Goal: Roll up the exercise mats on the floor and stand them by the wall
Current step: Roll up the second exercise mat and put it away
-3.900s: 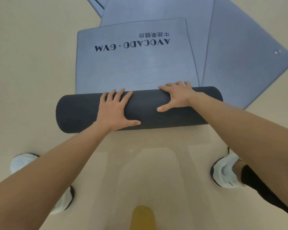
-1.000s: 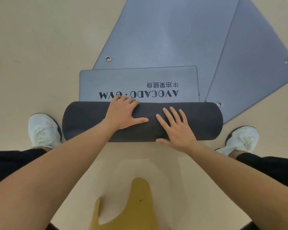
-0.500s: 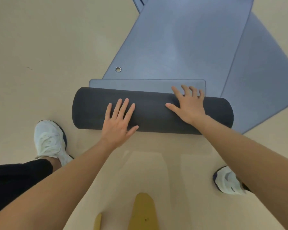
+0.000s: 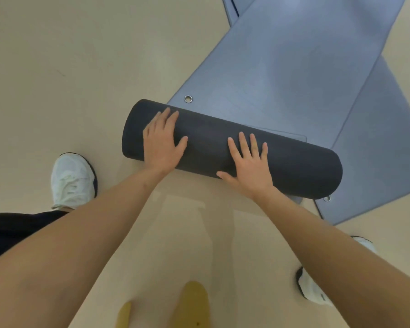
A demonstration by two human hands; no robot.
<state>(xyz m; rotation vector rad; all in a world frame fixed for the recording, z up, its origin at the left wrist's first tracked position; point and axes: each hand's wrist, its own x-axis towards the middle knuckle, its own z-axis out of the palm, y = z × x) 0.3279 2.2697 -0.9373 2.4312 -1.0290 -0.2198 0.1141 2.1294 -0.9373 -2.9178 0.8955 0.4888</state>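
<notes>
A dark grey rolled exercise mat (image 4: 208, 140) lies on the beige floor, slanting from upper left to lower right. Only a thin strip of its flat end (image 4: 291, 136) shows beyond the roll. My left hand (image 4: 162, 143) rests flat on the roll's left part, fingers spread. On the roll's middle lies my right hand (image 4: 250, 166), palm down, fingers apart. Neither hand wraps around the roll. Two more blue-grey mats lie flat behind it: one (image 4: 294, 67) running to the top, another (image 4: 384, 150) at the right, partly under the roll's right end.
My white shoes stand on the floor, the left one (image 4: 72, 179) beside the roll's left end, the right one (image 4: 314, 287) at the lower right. Metal eyelets (image 4: 188, 98) mark the flat mats' corners. A yellow object (image 4: 194, 306) shows at the bottom edge.
The mat has rolled further, covering the printed end until only a thin strip shows. The roll now lies slanted. Both hands shifted on top of it, and the view turned.
</notes>
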